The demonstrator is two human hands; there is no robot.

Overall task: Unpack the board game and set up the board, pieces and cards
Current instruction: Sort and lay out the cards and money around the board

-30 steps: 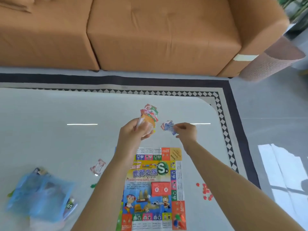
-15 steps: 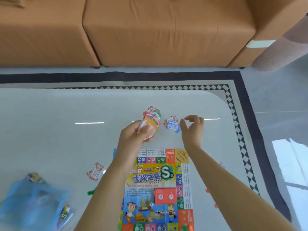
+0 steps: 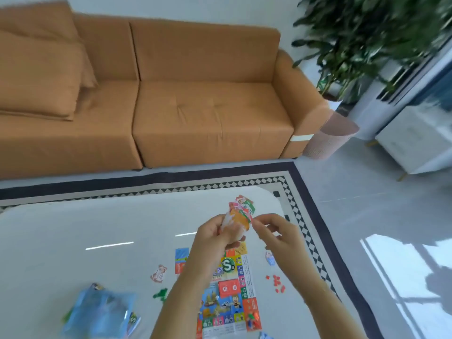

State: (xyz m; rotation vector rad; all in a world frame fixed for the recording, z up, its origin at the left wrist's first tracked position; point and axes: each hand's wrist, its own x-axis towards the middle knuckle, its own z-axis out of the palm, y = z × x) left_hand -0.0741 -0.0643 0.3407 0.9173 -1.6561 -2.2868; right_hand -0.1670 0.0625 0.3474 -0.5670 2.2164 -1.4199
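A white table (image 3: 73,231) carries everything, and the game board (image 3: 227,297) lies unfolded at the middle of its near edge, partly under the forearms. Toward the near left corner sits a blue plastic bag (image 3: 102,311); something printed shows at its mouth, but the blur hides what else is inside. Small green pieces (image 3: 160,295) lie between bag and board, and red pieces (image 3: 277,283) are scattered off the board's right edge. A loose card (image 3: 159,274) rests left of the board, another small card (image 3: 269,258) to its right.

Above the board's far edge, the left hand (image 3: 215,237) grips a fanned stack of cards (image 3: 242,211), fingers curled round its lower end. The right hand (image 3: 281,234) has its fingertips drawn narrow at the stack's right edge, apparently pinching the top card; whether it actually has hold cannot be told.

The step looks like dealing cards off one at a time. It is best done by keeping the left grip firm and sliding a single card sideways, so that neighbours do not follow.
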